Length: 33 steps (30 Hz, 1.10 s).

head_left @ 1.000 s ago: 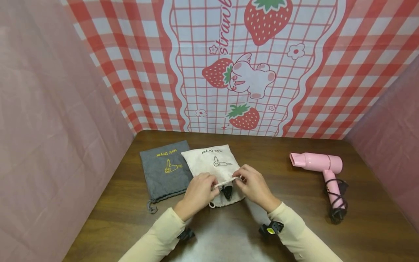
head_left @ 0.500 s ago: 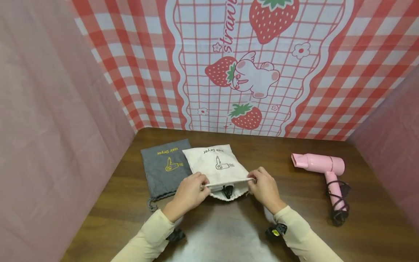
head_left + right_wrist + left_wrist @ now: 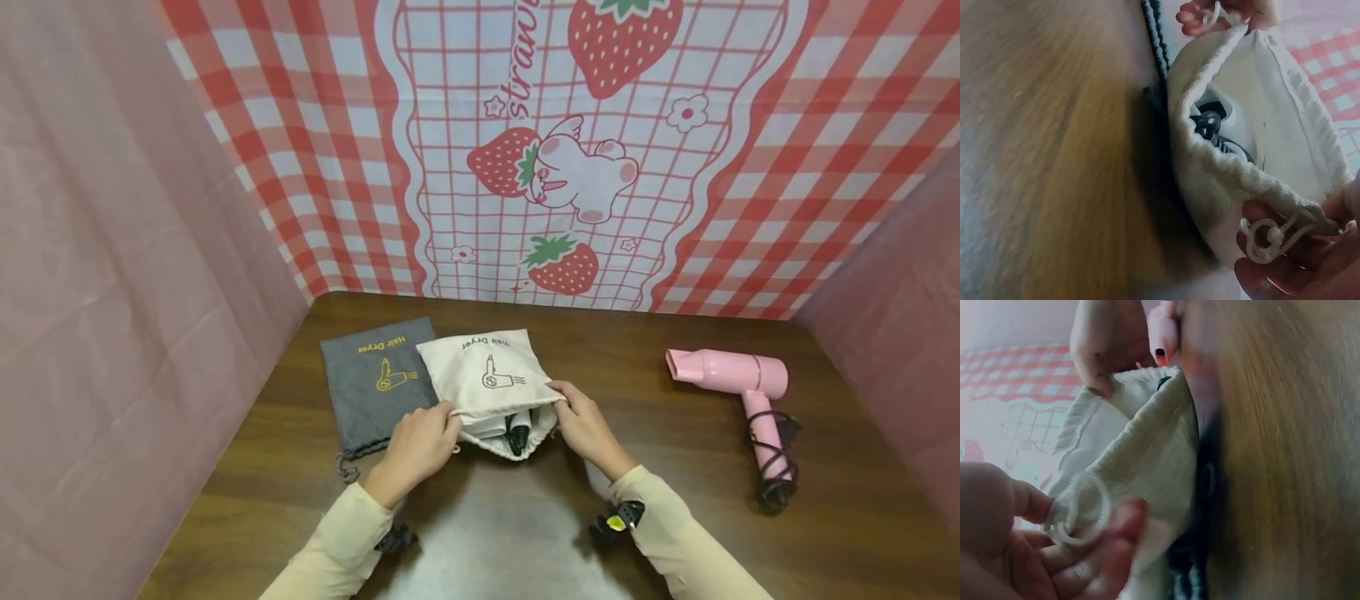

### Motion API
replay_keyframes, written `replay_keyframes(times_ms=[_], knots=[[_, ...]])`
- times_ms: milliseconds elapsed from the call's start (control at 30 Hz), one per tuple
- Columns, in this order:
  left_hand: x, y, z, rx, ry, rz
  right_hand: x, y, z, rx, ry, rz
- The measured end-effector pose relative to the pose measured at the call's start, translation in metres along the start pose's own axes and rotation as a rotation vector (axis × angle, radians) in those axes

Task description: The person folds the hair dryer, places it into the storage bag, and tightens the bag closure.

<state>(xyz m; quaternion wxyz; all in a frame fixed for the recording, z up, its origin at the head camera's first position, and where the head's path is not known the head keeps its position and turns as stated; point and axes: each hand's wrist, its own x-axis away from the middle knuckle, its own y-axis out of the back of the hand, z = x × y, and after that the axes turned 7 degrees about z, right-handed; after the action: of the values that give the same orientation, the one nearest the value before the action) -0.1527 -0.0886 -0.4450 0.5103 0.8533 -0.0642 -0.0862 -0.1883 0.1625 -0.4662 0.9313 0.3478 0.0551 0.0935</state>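
Note:
A cream drawstring bag (image 3: 487, 350), printed "Hair Dryer", lies in the middle of the head view with its mouth spread wide toward me. My left hand (image 3: 420, 442) pinches the left corner of the mouth, and a cord loop (image 3: 1085, 512) hangs by its fingers. At the opposite corner my right hand (image 3: 588, 425) pinches the hem, with a knotted drawstring (image 3: 1266, 240) against its fingers. Inside the bag, a white hair dryer (image 3: 1238, 119) with a black cord (image 3: 1210, 125) shows partly; the rest is covered by cloth.
A grey drawstring bag (image 3: 367, 392) lies flat at the left, partly beneath the cream one. On the right of the wooden table (image 3: 660, 517) lies a pink hair dryer (image 3: 738, 375), black cord wound round its handle. A checked cloth (image 3: 315, 167) hangs behind.
Both hands first spread apart along the bag's hem, and its mouth widened. Since then they have shifted slightly left, the upper hem has lifted, and more of the white hair dryer shows.

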Motion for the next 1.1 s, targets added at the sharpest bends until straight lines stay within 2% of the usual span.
replay_keyframes(times_ms=[33,67,167,233,267,300,333,433,500,533,567,667,733,800,867,1000,1100], knots=[[-0.002,0.000,0.001,0.059,0.013,0.020,-0.001,-0.001,0.003,-0.013,0.005,0.004],[-0.003,-0.001,0.003,0.169,0.024,0.058,-0.003,-0.002,0.004,-0.018,0.006,0.004],[-0.007,-0.003,0.009,0.572,0.077,0.153,-0.006,-0.006,0.008,-0.012,0.008,0.010],[-0.008,-0.003,0.013,0.803,0.089,0.171,-0.009,-0.009,0.009,-0.022,0.005,0.024],[-0.009,-0.003,0.015,0.884,0.083,0.172,-0.010,-0.010,0.010,-0.044,0.006,0.027],[-0.010,-0.004,0.019,0.917,0.025,0.160,-0.012,-0.010,0.011,-0.092,0.001,0.035],[-0.012,-0.003,0.020,0.932,0.002,0.151,-0.014,-0.010,0.012,-0.144,-0.010,0.044],[-0.016,0.003,0.023,0.893,-0.048,0.141,-0.019,-0.004,0.015,-0.271,-0.031,0.079],[-0.019,0.010,0.024,0.841,-0.058,0.171,-0.021,0.006,0.014,-0.234,0.005,0.128],[-0.019,0.017,0.022,0.791,-0.033,0.206,-0.022,0.013,0.014,-0.157,0.044,0.166],[-0.020,0.022,0.022,0.736,-0.046,0.236,-0.024,0.021,0.013,-0.075,0.095,0.215],[-0.020,0.037,0.023,0.572,-0.109,0.319,-0.027,0.046,0.011,0.132,0.244,0.396],[-0.020,0.046,0.023,0.456,-0.167,0.357,-0.028,0.062,0.012,0.186,0.287,0.535],[-0.020,0.054,0.022,0.390,-0.203,0.382,-0.028,0.072,0.015,0.181,0.276,0.637],[-0.020,0.059,0.021,0.352,-0.224,0.420,-0.027,0.079,0.019,0.166,0.232,0.692],[-0.021,0.067,0.020,0.254,-0.246,0.474,-0.024,0.089,0.023,0.155,0.141,0.720],[-0.020,0.070,0.021,0.172,-0.254,0.473,-0.021,0.096,0.023,0.172,0.095,0.734]])
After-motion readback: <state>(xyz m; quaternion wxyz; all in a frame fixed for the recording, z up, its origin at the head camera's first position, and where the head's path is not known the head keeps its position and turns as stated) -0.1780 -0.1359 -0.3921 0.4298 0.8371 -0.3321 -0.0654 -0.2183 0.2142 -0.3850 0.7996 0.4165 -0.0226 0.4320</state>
